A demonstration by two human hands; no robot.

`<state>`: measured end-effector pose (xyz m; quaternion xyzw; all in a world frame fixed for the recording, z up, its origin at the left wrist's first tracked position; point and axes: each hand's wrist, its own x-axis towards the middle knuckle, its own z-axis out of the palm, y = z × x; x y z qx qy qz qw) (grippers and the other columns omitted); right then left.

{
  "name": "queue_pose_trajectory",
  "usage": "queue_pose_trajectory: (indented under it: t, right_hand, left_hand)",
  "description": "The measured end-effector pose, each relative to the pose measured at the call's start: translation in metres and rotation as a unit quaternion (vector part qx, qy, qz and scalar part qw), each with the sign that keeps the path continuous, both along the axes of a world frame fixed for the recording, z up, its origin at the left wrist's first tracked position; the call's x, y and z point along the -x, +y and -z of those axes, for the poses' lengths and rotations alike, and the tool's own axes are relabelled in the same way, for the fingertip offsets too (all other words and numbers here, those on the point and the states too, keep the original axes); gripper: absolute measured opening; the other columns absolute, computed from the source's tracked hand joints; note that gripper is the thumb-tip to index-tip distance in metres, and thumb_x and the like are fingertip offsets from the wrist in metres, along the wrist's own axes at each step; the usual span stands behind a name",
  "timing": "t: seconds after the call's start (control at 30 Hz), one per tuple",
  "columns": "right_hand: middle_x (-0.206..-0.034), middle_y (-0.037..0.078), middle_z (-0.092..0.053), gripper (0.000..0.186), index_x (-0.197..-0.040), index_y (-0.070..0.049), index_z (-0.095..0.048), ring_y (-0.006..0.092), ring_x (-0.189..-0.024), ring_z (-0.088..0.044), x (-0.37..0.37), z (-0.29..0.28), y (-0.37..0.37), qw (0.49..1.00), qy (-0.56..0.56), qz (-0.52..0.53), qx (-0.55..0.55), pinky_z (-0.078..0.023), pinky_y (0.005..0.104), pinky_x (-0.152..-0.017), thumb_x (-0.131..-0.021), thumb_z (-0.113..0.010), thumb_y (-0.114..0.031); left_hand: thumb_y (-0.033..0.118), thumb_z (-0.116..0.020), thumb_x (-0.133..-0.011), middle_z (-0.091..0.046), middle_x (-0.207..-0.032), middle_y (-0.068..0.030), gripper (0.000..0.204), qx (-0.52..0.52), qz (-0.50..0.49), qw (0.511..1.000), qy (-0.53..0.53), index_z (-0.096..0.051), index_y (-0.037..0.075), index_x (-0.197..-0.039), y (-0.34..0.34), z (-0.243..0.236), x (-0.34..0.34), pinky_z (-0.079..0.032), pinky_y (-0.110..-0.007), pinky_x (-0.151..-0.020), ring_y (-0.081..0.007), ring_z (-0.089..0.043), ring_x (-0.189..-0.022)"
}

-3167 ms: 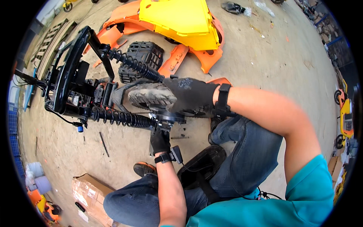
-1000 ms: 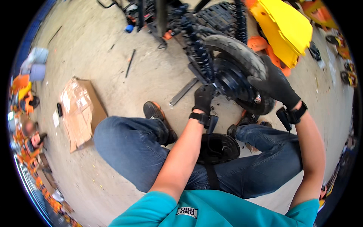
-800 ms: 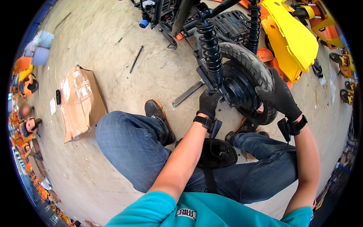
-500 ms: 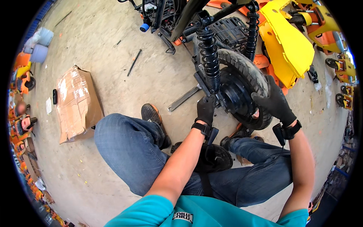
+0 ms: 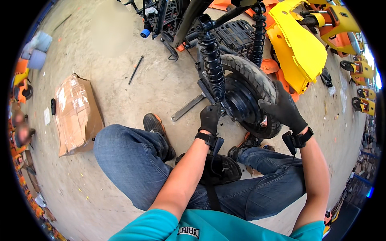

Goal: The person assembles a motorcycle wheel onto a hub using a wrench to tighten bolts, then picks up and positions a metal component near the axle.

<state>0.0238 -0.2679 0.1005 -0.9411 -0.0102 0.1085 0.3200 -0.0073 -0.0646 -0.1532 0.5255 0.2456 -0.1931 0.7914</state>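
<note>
A scooter wheel with a black hub [image 5: 240, 100] and a dusty tyre [image 5: 263, 78] is before me, beneath the raised frame. My right hand [image 5: 284, 109], in a dark glove, grips the tyre's right side, thumb toward the hub. At the lower end of the left shock absorber [image 5: 212, 64], my gloved left hand [image 5: 209, 119] is closed beside the axle; whatever its fingers hold is hidden. A flat grey wrench-like tool [image 5: 187, 107] lies left of the wheel, its far end close to the black swingarm [image 5: 206, 90]. The right shock absorber [image 5: 258, 38] stands behind the tyre.
A taped cardboard box [image 5: 76, 114] sits on the floor to my left. A thin dark rod [image 5: 136, 70] lies farther ahead. Yellow body panels [image 5: 297, 48] are at the right, beyond the wheel. Between my legs is a black rounded object [image 5: 221, 168]. Parked scooters [image 5: 364, 70] line the right side.
The whole view has shifted slightly, so everything sits a little farther left. Both hands keep their places on the wheel and beside the axle.
</note>
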Motion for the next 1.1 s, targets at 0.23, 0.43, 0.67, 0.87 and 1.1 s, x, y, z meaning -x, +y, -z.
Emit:
queue_pose_trajectory:
  t: [0.23,0.43,0.67,0.87,1.1]
  right_hand:
    - [-0.108,0.025,-0.064,0.073,-0.131,0.003,-0.045,0.0342,-0.102,-0.065,0.003,0.006,-0.005,1.0,0.007,0.018,0.009,-0.05,0.0416,-0.088,-0.077,-0.08,-0.031]
    - [-0.11,0.028,-0.064,0.078,-0.132,0.004,-0.044,0.0366,-0.102,-0.065,0.003,-0.001,-0.003,0.997,0.028,0.021,0.065,-0.05,0.0432,-0.085,-0.077,-0.079,-0.04]
    - [-0.114,0.032,-0.061,0.088,-0.138,0.006,-0.039,0.0418,-0.107,-0.062,0.001,0.005,-0.01,0.998,0.018,0.012,0.051,-0.049,0.0446,-0.089,-0.077,-0.077,-0.045]
    - [-0.111,0.033,-0.063,0.089,-0.138,0.009,-0.038,0.0425,-0.104,-0.063,0.007,0.011,-0.018,0.998,0.007,0.001,0.063,-0.051,0.0439,-0.088,-0.076,-0.076,-0.043]
    - [-0.122,0.033,-0.058,0.095,-0.14,0.011,-0.037,0.0406,-0.115,-0.059,0.004,0.018,-0.018,0.999,0.022,-0.001,0.028,-0.047,0.0413,-0.096,-0.076,-0.077,-0.047]
  left_hand:
    - [0.014,-0.066,-0.091,-0.068,-0.084,-0.0013,0.015,0.036,-0.012,0.998,-0.04,-0.068,0.001,-0.097,-0.002,-0.015,-0.003,-0.049,-0.027,-0.066,-0.0095,-0.06,-0.073]
    - [0.017,-0.065,-0.094,-0.067,-0.086,-0.0012,0.018,0.073,0.006,0.997,0.021,-0.068,0.001,-0.101,0.003,-0.017,-0.003,-0.049,-0.026,-0.067,-0.0103,-0.06,-0.073]
    - [0.013,-0.062,-0.095,-0.068,-0.089,-0.0016,0.016,0.029,0.057,0.998,-0.029,-0.068,0.0,-0.102,0.008,-0.026,-0.01,-0.049,-0.026,-0.069,-0.0108,-0.062,-0.077]
    - [0.011,-0.066,-0.092,-0.067,-0.091,-0.0023,0.018,0.004,0.094,0.994,-0.049,-0.066,0.0,-0.106,0.008,-0.024,-0.005,-0.05,-0.026,-0.071,-0.0112,-0.062,-0.079]
    - [0.027,-0.059,-0.097,-0.059,-0.074,0.0012,0.021,0.032,0.095,0.993,0.055,-0.065,0.009,-0.089,0.02,-0.019,-0.018,-0.047,-0.026,-0.06,-0.0099,-0.055,-0.065]
